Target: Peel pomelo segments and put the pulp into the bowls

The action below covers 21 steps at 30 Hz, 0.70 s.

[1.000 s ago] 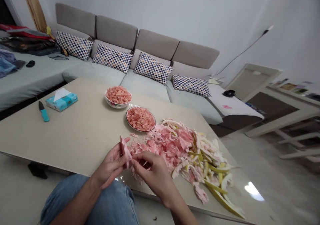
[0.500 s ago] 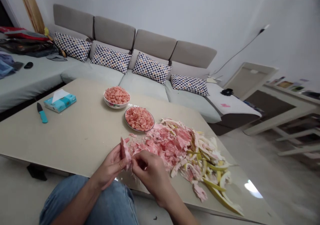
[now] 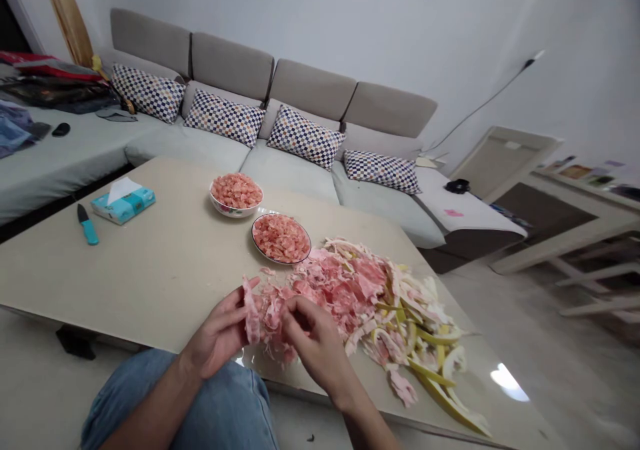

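A pink pomelo segment [image 3: 251, 313] stands upright in my left hand [image 3: 216, 335], held between the thumb and the fingers. Just to its right, apart from the segment, my right hand [image 3: 317, 350] has its thumb and forefinger pinched on a thin pink piece of pomelo membrane [image 3: 274, 315]. That piece overlaps the pile behind it, so its outline is unclear. Beyond the right hand spreads a heap of pink membranes [image 3: 345, 287]. Behind the hands are a plate of pomelo flesh [image 3: 281, 238] and a deeper bowl [image 3: 235, 211] heaped with the same pink pieces.
Yellow-green pomelo rinds [image 3: 440, 377] lie along the right end of the table [image 3: 150, 270]. At the left are a knife [image 3: 87, 225] with a turquoise handle and a blue tissue pack [image 3: 124, 201]. A sofa [image 3: 285, 170] with checkered cushions runs behind the table.
My right hand has drawn away from the segment to the right, opening a gap between the hands. The left fingers have loosened a little around the segment, which stays in place.
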Motion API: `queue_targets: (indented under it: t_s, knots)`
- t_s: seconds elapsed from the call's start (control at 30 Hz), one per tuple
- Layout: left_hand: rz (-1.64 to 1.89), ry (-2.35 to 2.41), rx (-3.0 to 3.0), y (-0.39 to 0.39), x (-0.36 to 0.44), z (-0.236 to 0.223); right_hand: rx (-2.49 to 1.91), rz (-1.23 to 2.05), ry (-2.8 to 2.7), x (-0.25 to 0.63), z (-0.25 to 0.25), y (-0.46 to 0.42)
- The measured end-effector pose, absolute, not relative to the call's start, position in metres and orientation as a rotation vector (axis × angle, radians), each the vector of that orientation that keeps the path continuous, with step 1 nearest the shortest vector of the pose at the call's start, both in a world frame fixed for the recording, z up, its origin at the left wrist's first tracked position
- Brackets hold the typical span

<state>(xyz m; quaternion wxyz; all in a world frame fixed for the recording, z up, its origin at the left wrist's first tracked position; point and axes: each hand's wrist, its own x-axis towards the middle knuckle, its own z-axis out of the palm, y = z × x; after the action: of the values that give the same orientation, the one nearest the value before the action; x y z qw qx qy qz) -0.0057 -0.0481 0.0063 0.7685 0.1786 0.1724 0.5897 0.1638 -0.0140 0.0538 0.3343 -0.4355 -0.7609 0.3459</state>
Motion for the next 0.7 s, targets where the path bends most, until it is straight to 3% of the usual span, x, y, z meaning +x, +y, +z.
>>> queue_targets:
  t_s: [0.23,0.33,0.57,0.7]
  knots:
    - [1.304,0.385,0.458,-0.048,-0.006,0.004,-1.49,0.217,-2.134,0.215,0.021,0.008]
    - [1.346,0.48,0.562,-0.049,-0.004,0.006,-1.602,0.086,-2.255,0.232,0.011,0.011]
    - [1.406,0.628,0.773,-0.05,0.003,0.003,-1.238,0.668,-2.081,0.191,0.032,-0.016]
    - [1.362,0.81,0.983,-0.051,0.004,-0.006,-1.106,0.74,-2.002,0.159,0.042,-0.023]
